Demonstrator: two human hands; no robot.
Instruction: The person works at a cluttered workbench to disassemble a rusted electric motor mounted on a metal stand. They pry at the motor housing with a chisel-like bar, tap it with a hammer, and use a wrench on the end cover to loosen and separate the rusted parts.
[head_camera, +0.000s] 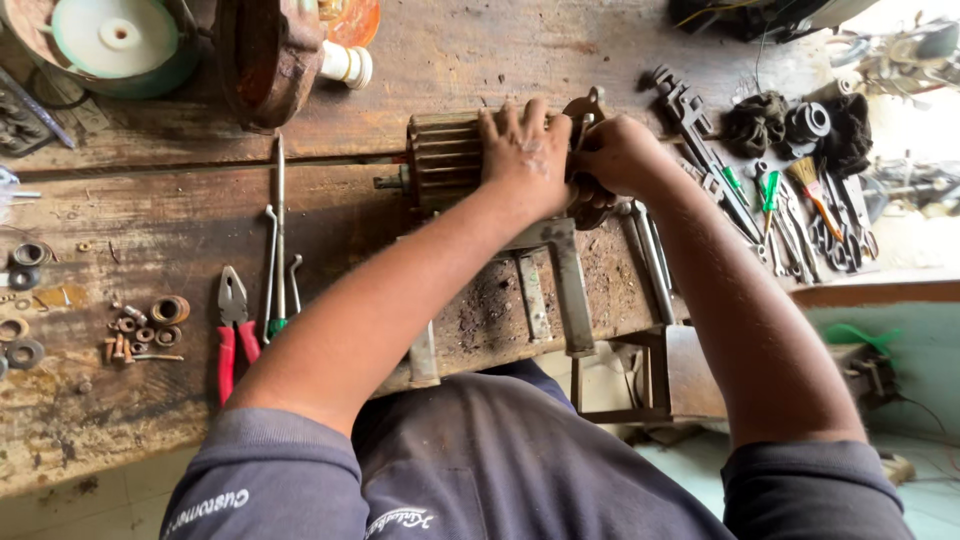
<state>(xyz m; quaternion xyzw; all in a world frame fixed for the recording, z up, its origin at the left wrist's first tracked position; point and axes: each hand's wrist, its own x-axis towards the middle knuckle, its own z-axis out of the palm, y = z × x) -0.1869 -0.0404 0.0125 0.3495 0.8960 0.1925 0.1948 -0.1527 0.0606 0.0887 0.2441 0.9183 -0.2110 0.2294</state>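
While our left hand lies flat atop the ribbed motor housing, our right hand grips its end cover. Red-handled pliers lie near the workbench front edge.

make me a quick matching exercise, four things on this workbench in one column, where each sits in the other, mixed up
Things:
1. finned motor housing
2. red-handled pliers
3. washers and nuts
4. green-handled screwdrivers

Places:
A. far left part of the bench, in a small loose cluster
B. under the left hand, mid-bench, with the right hand at its end
C. right side, among the spanners and scissors
D. left of the person's left forearm, beside thin metal rods

Pairs: 1-B, 2-D, 3-A, 4-C
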